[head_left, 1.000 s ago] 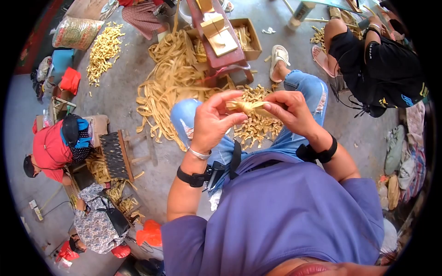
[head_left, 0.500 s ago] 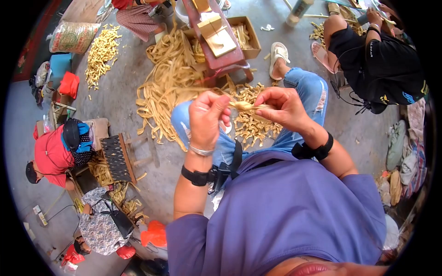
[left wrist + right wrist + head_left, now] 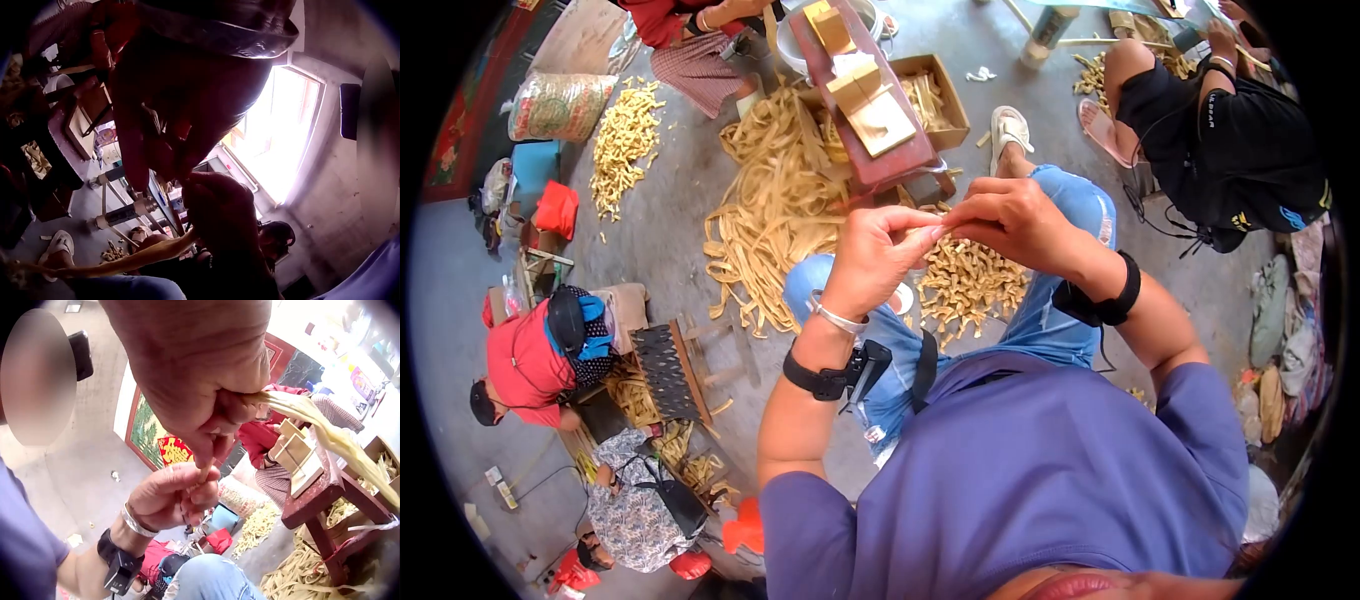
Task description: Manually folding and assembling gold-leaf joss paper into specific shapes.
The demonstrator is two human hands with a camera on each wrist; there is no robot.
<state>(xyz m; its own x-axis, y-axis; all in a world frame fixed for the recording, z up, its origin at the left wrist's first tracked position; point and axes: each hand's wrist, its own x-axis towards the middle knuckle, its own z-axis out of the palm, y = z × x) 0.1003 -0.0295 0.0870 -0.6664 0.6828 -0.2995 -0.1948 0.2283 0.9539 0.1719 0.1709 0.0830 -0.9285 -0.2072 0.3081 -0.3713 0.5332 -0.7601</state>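
Both hands meet above the lap in the head view, fingertips together. The left hand (image 3: 878, 252) pinches a small piece between thumb and fingers, mostly hidden by the fingertips. Against it, the right hand (image 3: 1018, 228) has its fingers curled, gripping a yellowish strip (image 3: 312, 415) that trails away from the palm in the right wrist view. That strip (image 3: 150, 255) also crosses low in the left wrist view, beneath the dark hands. Under the hands lies a pile of short knotted yellow pieces (image 3: 970, 285) on the floor between the knees.
A heap of long yellow strips (image 3: 775, 200) lies left of a red bench (image 3: 880, 130) bearing wooden blocks. Behind the bench is a cardboard box (image 3: 952, 100). Another pile of pieces (image 3: 622, 140) lies far left. People sit on both sides.
The knotted piece that showed between the hands is now mostly covered by fingertips. Both hands have come closer together, the left turning from its back-up pose.
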